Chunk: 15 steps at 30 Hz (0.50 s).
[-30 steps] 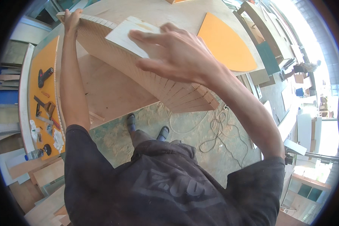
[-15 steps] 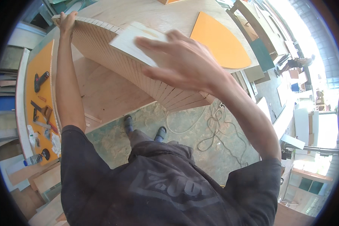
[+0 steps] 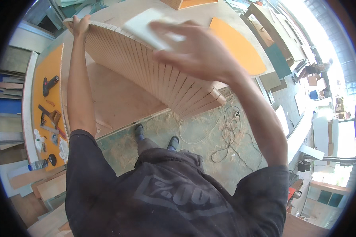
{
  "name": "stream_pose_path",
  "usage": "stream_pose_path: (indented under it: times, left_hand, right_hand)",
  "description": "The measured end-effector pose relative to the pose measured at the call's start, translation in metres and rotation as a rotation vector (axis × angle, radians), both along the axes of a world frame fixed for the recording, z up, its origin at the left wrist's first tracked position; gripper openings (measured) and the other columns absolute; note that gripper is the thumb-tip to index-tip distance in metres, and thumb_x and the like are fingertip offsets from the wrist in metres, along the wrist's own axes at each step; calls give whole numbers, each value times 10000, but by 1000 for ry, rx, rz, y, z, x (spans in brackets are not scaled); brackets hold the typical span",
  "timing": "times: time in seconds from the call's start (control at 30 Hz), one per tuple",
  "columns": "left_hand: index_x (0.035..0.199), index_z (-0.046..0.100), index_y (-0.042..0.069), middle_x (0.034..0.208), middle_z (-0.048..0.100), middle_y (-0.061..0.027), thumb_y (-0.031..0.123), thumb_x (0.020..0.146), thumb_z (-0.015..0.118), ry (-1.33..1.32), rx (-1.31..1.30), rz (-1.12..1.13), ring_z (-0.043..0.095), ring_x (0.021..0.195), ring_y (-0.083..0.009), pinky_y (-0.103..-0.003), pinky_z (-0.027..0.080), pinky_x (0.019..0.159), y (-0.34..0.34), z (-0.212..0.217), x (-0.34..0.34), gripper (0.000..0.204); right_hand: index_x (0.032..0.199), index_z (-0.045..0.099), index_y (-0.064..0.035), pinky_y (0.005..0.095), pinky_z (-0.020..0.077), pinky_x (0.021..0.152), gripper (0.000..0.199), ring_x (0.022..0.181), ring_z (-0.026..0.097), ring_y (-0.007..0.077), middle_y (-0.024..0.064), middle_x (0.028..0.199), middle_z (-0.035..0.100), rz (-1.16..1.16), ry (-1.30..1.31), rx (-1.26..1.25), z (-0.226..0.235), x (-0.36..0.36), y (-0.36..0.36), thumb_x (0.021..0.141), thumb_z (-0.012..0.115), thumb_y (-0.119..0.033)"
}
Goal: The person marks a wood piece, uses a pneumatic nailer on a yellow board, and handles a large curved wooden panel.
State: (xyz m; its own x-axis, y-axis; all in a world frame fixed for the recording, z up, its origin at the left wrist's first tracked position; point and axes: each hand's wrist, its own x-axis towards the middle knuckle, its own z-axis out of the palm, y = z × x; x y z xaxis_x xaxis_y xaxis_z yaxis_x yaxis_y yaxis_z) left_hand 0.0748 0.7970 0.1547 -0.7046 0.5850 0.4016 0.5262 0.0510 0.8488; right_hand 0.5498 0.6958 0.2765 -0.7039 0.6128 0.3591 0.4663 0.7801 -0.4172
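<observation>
A pale wooden panel (image 3: 142, 65), scored with many close parallel cuts, stands on edge and slants across the worktable (image 3: 114, 89). My left hand (image 3: 81, 27) is closed over its top edge at the far left end. Above the panel's middle, my right hand (image 3: 203, 53) has its fingers over a flat white rectangular board (image 3: 142, 24) and appears to grip it. Both are blurred by motion, and the hand hides part of the board. Toward the near right end, the panel's cuts fan out and look wider and darker.
An orange curved panel (image 3: 239, 47) lies beyond my right hand. On an orange board (image 3: 47, 65) at left are a cordless drill (image 3: 50, 85), several hand tools and a plastic bottle (image 3: 38, 165). A cable (image 3: 225, 146) lies coiled on the dusty floor. Another person (image 3: 316, 69) is far right.
My right hand and the white board have moved farther away, up and off the panel's top edge. My left hand keeps its hold on the panel's end. The whole view has shifted slightly.
</observation>
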Motion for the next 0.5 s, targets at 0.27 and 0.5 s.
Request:
stream_pose_path:
  times: [0.27, 0.5]
  left_hand:
    - [1620, 184, -15, 1653, 68, -368, 694, 807, 686, -8, -26, 47, 75, 1565, -465, -518, 162, 1254, -25, 12, 18, 1190]
    - [1626, 189, 23, 1626, 14, -422, 801, 780, 646, 29, -58, 110, 17, 1555, -510, -548, 145, 1248, -50, 20, 67, 1237]
  right_hand:
    - [1541, 493, -141, 320, 562, 750, 726, 949, 697, 175, 160, 1253, 688, -582, 321, -363, -10, 227, -14, 914, 661, -469]
    - [1038, 577, -129, 299, 505, 531, 324, 624, 598, 137, 9, 764, 564, -999, 835, -1203, -310, 341, -148, 1007, 599, -451]
